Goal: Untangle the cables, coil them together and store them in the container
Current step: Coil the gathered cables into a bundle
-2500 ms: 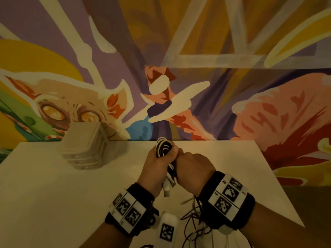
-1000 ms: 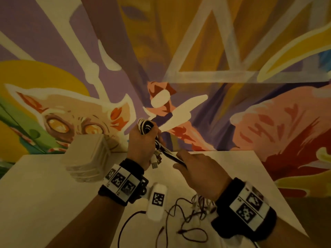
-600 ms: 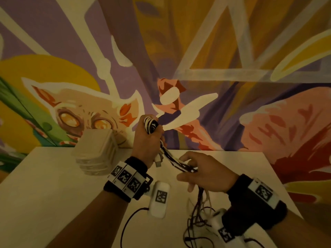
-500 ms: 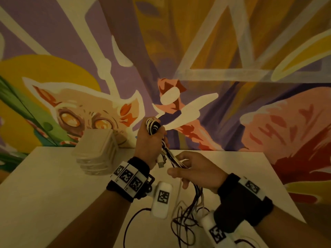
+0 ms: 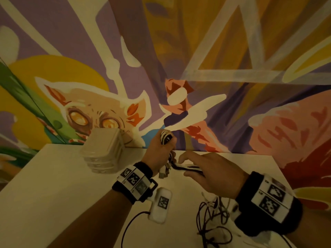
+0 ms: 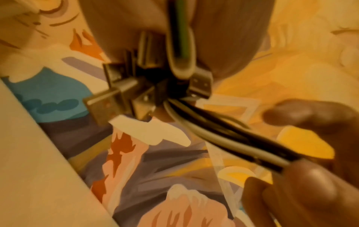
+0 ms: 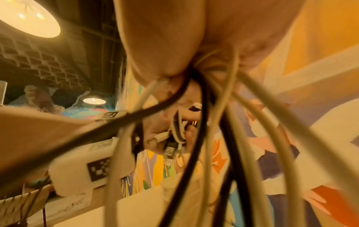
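My left hand [image 5: 165, 140] grips a small coil of black and white cables [image 5: 166, 137] above the table's far edge. Several USB plugs [image 5: 163, 173] dangle under that fist; the left wrist view shows the plugs [image 6: 124, 95] close up. A bundle of strands [image 5: 188, 167] runs from the coil to my right hand [image 5: 186, 167], which pinches it between thumb and fingers [image 6: 310, 169]. Below the right hand the loose cable ends [image 5: 213, 217] hang in a tangle onto the table. In the right wrist view the strands [image 7: 204, 122] fan out of the palm. The lidded translucent container [image 5: 103, 151] stands at the back left.
The white table [image 5: 53, 185] stands against a painted mural wall. A white marker-tagged camera module [image 5: 160, 204] hangs under my left wrist, with a thin black lead trailing down. A woven basket [image 7: 19, 204] shows at the lower left of the right wrist view.
My right hand has let the taut strands slacken and moved up along them, close to the left hand. The left hand has kept its hold on the coil.
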